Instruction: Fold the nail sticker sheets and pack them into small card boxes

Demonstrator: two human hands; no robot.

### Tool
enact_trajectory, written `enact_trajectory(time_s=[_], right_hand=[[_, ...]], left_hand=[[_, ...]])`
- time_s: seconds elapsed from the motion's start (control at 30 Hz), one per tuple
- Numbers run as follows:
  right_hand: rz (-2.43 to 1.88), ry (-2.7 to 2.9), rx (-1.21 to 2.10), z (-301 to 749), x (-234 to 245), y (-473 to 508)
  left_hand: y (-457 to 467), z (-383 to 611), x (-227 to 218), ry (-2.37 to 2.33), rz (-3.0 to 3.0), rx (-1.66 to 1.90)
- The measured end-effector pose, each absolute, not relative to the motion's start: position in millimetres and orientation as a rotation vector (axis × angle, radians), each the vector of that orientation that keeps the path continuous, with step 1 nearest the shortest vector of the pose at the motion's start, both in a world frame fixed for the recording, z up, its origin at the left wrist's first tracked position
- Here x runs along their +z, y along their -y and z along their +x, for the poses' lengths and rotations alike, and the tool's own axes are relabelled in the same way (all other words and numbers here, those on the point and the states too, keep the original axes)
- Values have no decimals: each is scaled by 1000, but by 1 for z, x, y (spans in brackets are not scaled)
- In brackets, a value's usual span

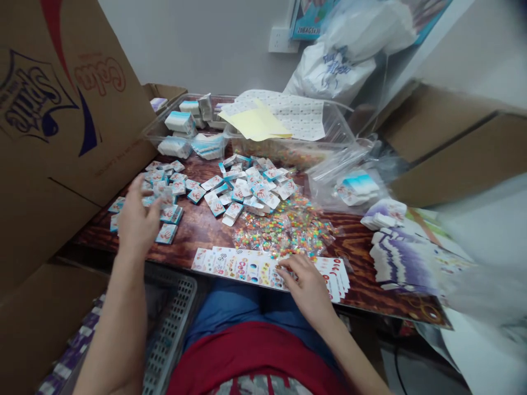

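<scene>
My left hand (140,216) hovers over the left group of small blue-and-white printed boxes (166,233), slightly blurred, its thumb and fingers apart. I see nothing clearly held in it. At the table's front edge, my right hand (304,282) rests on a fanned row of printed sticker sheets (242,266). Its thumb and forefinger are pinched together on a sheet. Behind the sheets lies a heap of small clear packets filled with coloured candy-like bits (284,227). A second pile of small boxes (251,189), some with open flaps, adjoins that heap.
A large cardboard carton (61,109) walls off the left side. Clear plastic trays (337,129) at the back hold stacked flat boxes and printed paper. Purple-and-white flat cartons (403,255) and a plastic bag (325,178) lie right. Below the table is a grey basket (175,323).
</scene>
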State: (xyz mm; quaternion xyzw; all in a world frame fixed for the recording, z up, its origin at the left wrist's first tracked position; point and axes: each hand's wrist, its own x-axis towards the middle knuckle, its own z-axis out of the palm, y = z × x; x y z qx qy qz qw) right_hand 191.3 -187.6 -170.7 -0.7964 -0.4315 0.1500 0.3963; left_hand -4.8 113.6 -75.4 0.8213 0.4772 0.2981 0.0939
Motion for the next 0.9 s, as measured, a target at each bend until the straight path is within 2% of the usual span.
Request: enact_trajectory(time_s=[0.13,0.27,0.4,0.53,0.7,0.9], right_hand=[[-2171,1373,339,194,-168,185],[-2179,1466,421,206,-170,173],[-2058,1509,637,231,-172,158],[-1856,1343,843,246,-158,157],[-1549,923,1034,238,-121,171],[-1398,1051,1019,211,-95,173]], left_hand=[[-120,-13,-76,-1626,2522,803],[-71,-4,-114,-1182,2425,866],[-10,13,-135,-750,2220,584],[27,24,-126,-548,2219,534],[48,31,-116,-584,2244,745],[52,39,-118,-449,2117,555]])
